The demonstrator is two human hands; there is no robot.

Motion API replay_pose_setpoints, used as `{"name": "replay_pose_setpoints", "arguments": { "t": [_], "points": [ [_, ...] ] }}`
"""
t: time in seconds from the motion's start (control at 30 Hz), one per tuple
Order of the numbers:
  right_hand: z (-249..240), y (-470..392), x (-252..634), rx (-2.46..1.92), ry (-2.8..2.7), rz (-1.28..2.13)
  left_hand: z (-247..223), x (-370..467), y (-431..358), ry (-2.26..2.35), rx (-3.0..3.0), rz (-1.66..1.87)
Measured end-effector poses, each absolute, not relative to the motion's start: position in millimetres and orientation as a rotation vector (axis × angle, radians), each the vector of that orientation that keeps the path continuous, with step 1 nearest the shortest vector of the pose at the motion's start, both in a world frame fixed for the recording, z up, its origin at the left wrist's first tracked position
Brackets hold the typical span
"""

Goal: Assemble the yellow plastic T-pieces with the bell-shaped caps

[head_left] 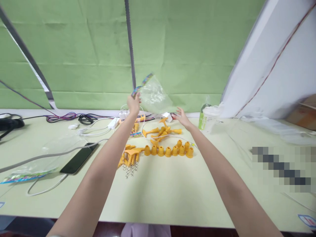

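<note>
A clear plastic bag (155,95) with a colourful printed top edge hangs above the back of the table, its top edge pinched in my left hand (134,102). Just past the bag's lower right corner is my right hand (181,116), fingers spread, holding nothing. Under the bag lies a pile of yellow plastic pieces (161,131). Several yellow cups (168,151) stand in a row nearer to me. At the row's left end are yellow handles with metal spirals (130,158), partly behind my left forearm.
A phone (79,159) and another clear bag (32,169) lie at the left, crossed by a grey cable (49,156). White cups (211,117) stand at the back right. Tangled cables (85,118) run along the rear edge. A cardboard box (303,113) is far right.
</note>
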State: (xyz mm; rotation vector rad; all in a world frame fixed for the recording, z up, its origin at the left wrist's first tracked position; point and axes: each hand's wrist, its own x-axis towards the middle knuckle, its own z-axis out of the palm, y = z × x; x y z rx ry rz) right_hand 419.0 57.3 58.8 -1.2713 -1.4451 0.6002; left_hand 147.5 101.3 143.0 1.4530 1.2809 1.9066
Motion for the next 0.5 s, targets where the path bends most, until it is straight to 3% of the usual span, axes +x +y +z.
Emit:
{"name": "replay_pose_setpoints", "arguments": {
  "t": [0.13,0.23,0.33,0.5],
  "points": [
    [30,44,431,-1.553,-1.804,0.657,146,94,99,1.301,1.002,2.053],
    [18,38,434,-1.863,-2.087,0.483,139,70,75,1.263,0.879,2.008],
    [10,38,434,-2.023,-2.169,0.247,127,65,30,1.181,1.017,1.837],
    [-4,46,440,-2.067,-2.225,0.225,119,53,-83,1.024,1.393,1.516]
  ]
}}
